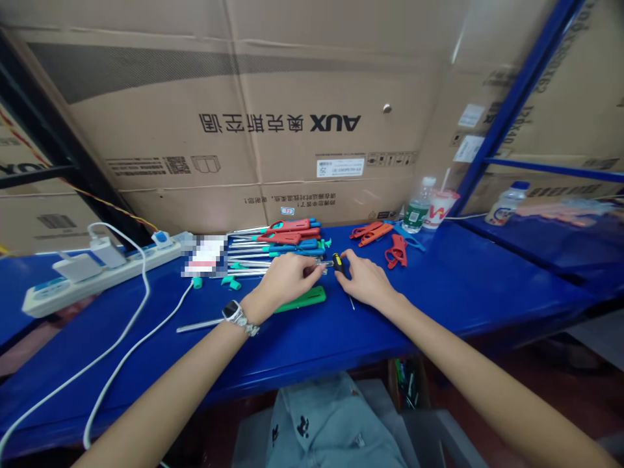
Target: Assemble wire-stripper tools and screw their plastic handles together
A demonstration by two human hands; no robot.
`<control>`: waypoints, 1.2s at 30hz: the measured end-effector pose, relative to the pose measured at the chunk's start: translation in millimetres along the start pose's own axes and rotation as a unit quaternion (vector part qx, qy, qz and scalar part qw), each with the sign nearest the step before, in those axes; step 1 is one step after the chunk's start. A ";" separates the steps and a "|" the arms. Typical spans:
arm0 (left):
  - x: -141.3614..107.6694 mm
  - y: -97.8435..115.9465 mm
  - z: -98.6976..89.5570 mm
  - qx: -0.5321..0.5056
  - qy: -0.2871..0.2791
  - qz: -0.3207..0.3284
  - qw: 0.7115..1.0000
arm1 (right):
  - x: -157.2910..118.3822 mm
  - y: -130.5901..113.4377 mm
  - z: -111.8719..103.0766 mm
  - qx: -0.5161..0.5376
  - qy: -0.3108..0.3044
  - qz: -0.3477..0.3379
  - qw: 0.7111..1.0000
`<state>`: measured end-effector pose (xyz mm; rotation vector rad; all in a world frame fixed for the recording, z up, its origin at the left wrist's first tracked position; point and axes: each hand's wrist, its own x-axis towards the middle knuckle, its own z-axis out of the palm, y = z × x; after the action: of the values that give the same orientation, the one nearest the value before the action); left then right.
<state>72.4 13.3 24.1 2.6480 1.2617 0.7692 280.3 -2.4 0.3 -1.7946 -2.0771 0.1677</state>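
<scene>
Screwdriver, one: gripped in the right hand, above the blue table. Shiny piece, small: pinched by the left hand, beside the screwdriver. Both best kept steady.

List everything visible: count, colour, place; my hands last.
Printed cardboard: several panels, brown, background.
Frame bars: several, blue or dark, sides.
Tabletop: one, blue, across middle.
Power strip: one, white, left.
Plugs: three, mostly white, in strip.
Cables: at least two, white, left.
Twisted wire: one, yellow-red, left.
Handled rods: several, red and blue, centre.
Small caps: several, teal, near rods.
Green-handled rod: one, green and silver, front.
Plastic parts: several, orange-red and blue, right.
Bottles: two, clear and whitish, right.
Cup: one, white and red, right.
Screwdriver: one, black and yellow, centre.
Watch: one, silver, left of centre.
Trousers: one pair, pale blue, bottom.
Left hand: one, bare, centre.
Right hand: one, bare, on screwdriver.
</scene>
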 end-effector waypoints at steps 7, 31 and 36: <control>27.0 13.4 17.1 0.007 -0.003 0.014 1.000 | 4.6 3.1 5.8 0.014 0.001 0.003 1.000; -57.2 -63.8 -41.5 -0.143 0.096 -0.096 0.980 | 49.3 -83.3 34.6 0.580 -0.036 -0.103 0.807; -57.4 -65.4 -39.8 -0.144 0.109 -0.092 0.979 | 42.5 -80.3 39.2 0.568 -0.061 -0.114 0.813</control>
<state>-22.8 7.9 15.7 2.2333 1.3065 1.1378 187.3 31.3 0.4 -0.7839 -1.5893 1.1846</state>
